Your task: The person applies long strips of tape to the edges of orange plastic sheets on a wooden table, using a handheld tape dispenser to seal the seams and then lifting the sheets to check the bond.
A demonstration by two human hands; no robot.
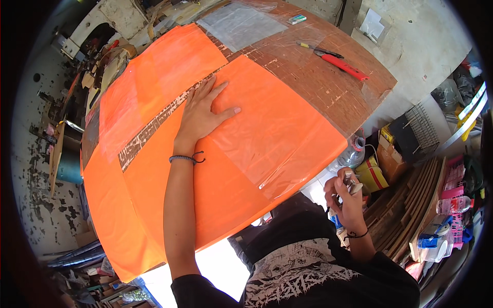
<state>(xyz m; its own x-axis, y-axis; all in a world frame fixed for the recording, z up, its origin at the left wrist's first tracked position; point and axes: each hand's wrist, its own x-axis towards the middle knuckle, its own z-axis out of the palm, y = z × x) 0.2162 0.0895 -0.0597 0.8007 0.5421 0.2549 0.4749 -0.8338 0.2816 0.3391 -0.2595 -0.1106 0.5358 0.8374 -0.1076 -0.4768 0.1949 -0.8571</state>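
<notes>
My left hand [202, 115] lies flat with fingers spread on a bright orange sheet [149, 190] that covers the near part of the board. Its fingertips reach close to the sheet's far edge. To the right of that hand, a clear, glossy plastic piece [275, 161] lies over the orange. A second orange sheet [164, 66] is beyond, across a narrow strip of bare brown board. Off the table's near right corner, my right hand [345, 200] is closed around a small silver metal tool [351, 183]; fingers hide much of it, so its kind is unclear.
The worn brown tabletop [303, 66] carries a red-handled tool [344, 66], a pen [328, 53], a small box [297, 19] and a clear plastic sheet [241, 25]. A clear bottle [353, 151] stands by the right edge. Stacked wooden strips [411, 210] lean at the right.
</notes>
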